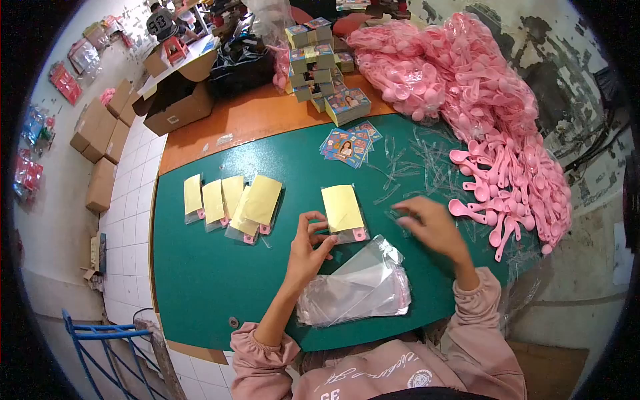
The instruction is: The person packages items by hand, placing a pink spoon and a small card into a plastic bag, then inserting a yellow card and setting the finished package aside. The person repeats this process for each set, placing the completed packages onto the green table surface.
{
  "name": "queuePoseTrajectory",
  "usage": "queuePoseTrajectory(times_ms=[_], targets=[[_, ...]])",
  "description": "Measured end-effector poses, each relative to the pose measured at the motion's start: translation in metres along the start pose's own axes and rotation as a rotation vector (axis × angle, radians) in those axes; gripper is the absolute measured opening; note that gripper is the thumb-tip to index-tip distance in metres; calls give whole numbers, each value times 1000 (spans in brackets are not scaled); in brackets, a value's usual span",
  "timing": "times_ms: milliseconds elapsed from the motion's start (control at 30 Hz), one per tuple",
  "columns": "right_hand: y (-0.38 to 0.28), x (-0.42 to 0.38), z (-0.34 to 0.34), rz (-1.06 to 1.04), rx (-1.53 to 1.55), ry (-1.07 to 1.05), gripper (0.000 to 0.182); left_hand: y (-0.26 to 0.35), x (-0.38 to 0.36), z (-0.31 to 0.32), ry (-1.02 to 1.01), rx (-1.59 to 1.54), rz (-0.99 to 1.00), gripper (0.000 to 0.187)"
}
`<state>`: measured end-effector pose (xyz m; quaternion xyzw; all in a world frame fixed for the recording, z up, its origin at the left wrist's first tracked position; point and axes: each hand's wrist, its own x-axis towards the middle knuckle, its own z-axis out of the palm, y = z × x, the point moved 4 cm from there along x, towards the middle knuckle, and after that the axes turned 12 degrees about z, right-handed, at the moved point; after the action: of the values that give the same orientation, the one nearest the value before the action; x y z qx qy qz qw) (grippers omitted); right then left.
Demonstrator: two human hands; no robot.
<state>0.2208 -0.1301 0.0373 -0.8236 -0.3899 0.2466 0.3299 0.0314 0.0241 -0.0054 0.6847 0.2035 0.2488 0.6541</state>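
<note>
A clear plastic packet [342, 208] with a pale yellow card and a pink measuring spoon's handle end inside lies flat on the green table mat. At its lower left corner my left hand [308, 250] pinches the plastic edge between thumb and finger. My right hand [430, 227], slightly blurred, hovers to the right of the packet, fingers apart, close to a thin clear strip [395, 215]. Between my forearms sits a stack of clear plastic bags [357, 290]. Several similar packets [257, 203] overlap at the left of the mat.
Pink spoons [497, 180] pile up on the right, below large bags [460, 67] of more. Loose clear strips [423, 160] scatter nearby. Printed cards [347, 147] lie before stacked card bundles [313, 60]. Cardboard boxes [177, 110] and another person [163, 23] are at far left.
</note>
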Motion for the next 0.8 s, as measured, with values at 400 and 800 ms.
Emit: queuePoseTrajectory(times_ms=[400, 800], targets=[[99, -67, -83, 143, -468, 506, 24, -3, 15, -2, 55, 260, -135, 35], [37, -63, -94, 15, -154, 491, 20, 76, 7, -81, 268, 1452, 425, 21]])
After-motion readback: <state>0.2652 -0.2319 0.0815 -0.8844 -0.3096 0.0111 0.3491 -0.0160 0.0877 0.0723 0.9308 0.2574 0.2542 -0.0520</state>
